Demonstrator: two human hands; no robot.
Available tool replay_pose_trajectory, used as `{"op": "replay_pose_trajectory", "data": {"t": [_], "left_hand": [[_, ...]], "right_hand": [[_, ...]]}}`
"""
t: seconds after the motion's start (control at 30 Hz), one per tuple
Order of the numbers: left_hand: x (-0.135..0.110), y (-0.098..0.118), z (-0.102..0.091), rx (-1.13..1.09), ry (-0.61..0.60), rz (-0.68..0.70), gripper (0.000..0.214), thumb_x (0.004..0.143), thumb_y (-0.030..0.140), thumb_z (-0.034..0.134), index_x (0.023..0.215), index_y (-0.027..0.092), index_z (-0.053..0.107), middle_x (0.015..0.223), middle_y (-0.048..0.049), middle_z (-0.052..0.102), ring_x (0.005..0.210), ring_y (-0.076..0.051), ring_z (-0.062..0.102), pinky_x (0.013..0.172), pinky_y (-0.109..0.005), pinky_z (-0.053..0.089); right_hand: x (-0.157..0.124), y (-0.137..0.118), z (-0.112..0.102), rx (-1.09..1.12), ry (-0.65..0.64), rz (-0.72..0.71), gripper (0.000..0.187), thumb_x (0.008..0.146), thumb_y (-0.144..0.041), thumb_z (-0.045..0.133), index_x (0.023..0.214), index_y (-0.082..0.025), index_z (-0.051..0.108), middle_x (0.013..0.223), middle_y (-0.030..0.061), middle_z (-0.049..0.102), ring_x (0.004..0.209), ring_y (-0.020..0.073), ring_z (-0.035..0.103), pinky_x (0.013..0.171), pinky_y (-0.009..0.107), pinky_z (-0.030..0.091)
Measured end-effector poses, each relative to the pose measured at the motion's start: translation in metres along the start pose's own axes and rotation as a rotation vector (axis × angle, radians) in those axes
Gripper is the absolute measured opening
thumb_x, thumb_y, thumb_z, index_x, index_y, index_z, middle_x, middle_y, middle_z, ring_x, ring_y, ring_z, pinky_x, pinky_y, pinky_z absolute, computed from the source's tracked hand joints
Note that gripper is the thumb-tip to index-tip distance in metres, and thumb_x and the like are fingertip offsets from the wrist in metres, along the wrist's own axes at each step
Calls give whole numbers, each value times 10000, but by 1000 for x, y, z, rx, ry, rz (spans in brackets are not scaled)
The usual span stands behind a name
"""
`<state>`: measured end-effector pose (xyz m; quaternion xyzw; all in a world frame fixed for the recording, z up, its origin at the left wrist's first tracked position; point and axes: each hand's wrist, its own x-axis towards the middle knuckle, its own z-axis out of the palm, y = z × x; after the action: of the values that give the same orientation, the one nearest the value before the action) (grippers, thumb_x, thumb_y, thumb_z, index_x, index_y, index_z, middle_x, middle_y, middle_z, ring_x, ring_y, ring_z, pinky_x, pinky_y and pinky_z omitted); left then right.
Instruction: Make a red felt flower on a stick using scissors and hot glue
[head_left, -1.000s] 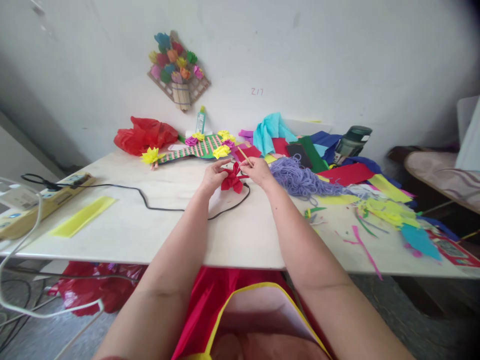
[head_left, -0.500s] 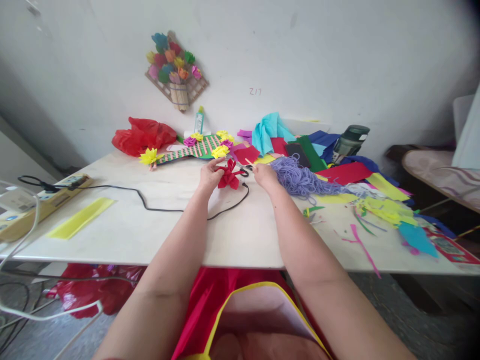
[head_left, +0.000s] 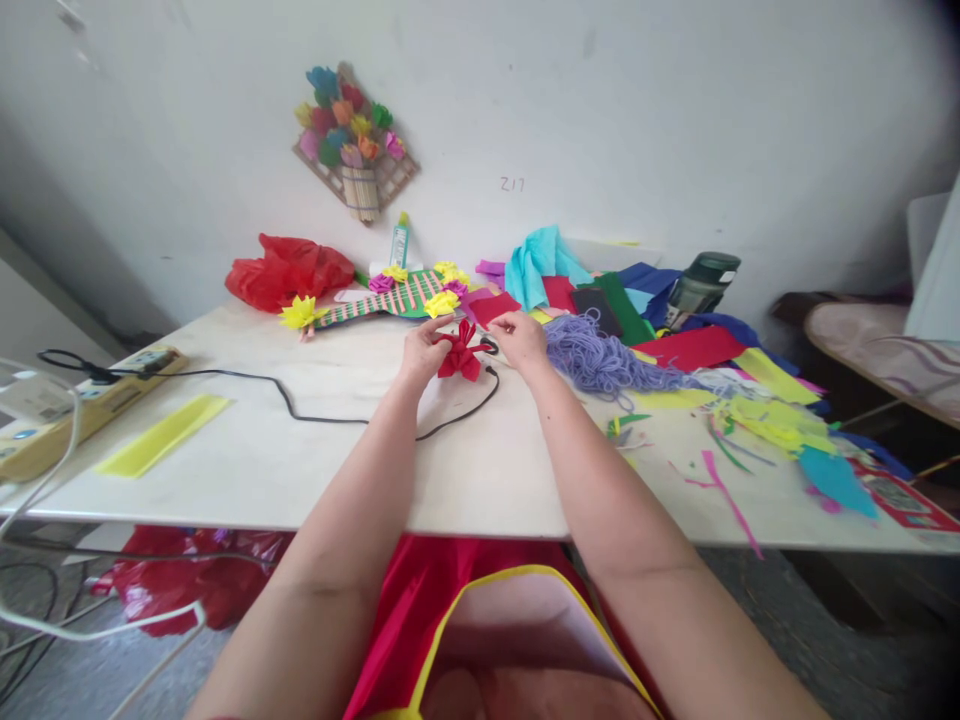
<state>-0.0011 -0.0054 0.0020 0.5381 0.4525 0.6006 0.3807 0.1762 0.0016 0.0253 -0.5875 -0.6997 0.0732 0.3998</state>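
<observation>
My left hand (head_left: 425, 350) pinches a red paper flower (head_left: 459, 352) by its left side, above the white table. Just to the right of the flower is my right hand (head_left: 520, 342), its thumb and fingertips drawn together; what they hold, if anything, is too small to make out. Below those fingertips shows a black loop (head_left: 489, 346), perhaps a scissor handle, partly hidden by the hand. Behind the flower lies a green guitar-shaped piece (head_left: 409, 297) with pink strips and yellow and purple paper flowers.
Purple yarn (head_left: 600, 355) is heaped right of my right hand, with coloured paper (head_left: 694, 346) and a dark bottle (head_left: 701, 285) behind. A black cable (head_left: 289, 405) crosses the table from a power strip (head_left: 97, 400). A yellow strip (head_left: 163, 435) lies left; a red bag (head_left: 289, 273) sits at the back.
My right hand has shifted slightly left and up, its fingertips now higher beside the flower. The pale stick tip seen at its fingers no longer shows. My left hand keeps its hold.
</observation>
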Motion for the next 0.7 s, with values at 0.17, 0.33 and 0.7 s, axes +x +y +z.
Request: {"op": "replay_pose_trajectory", "data": {"t": [0.17, 0.33, 0.7], "left_hand": [[-2, 1, 1, 34, -1, 20, 687, 525, 174, 539, 1183, 109, 724, 709, -24, 723, 568, -141, 581, 560, -241, 450], [-5, 5, 4, 77, -15, 49, 634, 530, 159, 537, 1130, 136, 741, 707, -18, 724, 591, -150, 588, 610, -255, 485], [-4, 1, 4, 258, 6, 154, 631, 571, 104, 548, 1162, 172, 757, 769, -23, 764, 634, -168, 634, 686, -266, 531]], "right_hand": [[3, -6, 12, 390, -68, -3, 148, 799, -217, 657, 882, -180, 773, 884, 36, 754, 822, 157, 674, 817, 287, 534], [0, -7, 14, 408, -144, 72, 98, 774, -203, 686, 810, -185, 776, 806, 30, 759, 790, 158, 681, 834, 305, 533], [-3, -14, 8, 240, -155, 145, 119, 788, -253, 680, 803, -202, 787, 843, 40, 777, 849, 182, 702, 810, 286, 521]]}}
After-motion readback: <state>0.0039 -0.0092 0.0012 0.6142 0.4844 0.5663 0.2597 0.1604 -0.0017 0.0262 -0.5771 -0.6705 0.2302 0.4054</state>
